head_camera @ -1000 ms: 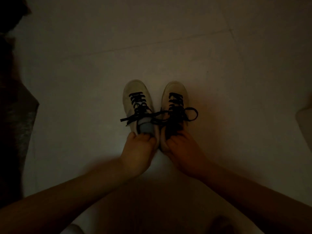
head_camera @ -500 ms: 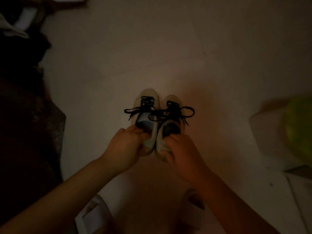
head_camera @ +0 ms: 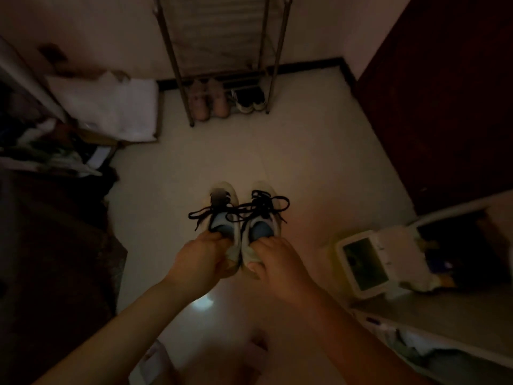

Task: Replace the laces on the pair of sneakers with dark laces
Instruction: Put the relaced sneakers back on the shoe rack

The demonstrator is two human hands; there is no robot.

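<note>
At far left, a cluttered open box (head_camera: 83, 151) holds a jumble of dark and pale items too dim to name. Behind it, a metal shoe rack (head_camera: 222, 65) stands against the wall; its bottom shelf carries a pinkish pair of shoes (head_camera: 209, 104) on the left and a dark pair with pale soles (head_camera: 249, 102) just beside them on the right.

In the middle, the two pale sneakers sit side by side, touching, toes pointing away, held up over the light tiled floor (head_camera: 319, 162). Both carry dark laces (head_camera: 249, 208), whose loose ends and loops spill out to either side. The left hand (head_camera: 200, 259) grips the heel of the left sneaker (head_camera: 224, 218), fingers curled into its blue-lined opening. The right hand (head_camera: 277, 262) grips the heel of the right sneaker (head_camera: 263, 226) the same way, thumb under the heel. Both forearms reach forward from the bottom corners.

At right, a pale bin (head_camera: 363, 265) with a greenish panel, possibly a lid, sits beside a low white shelf (head_camera: 458, 309) that holds crumpled cloth.
</note>
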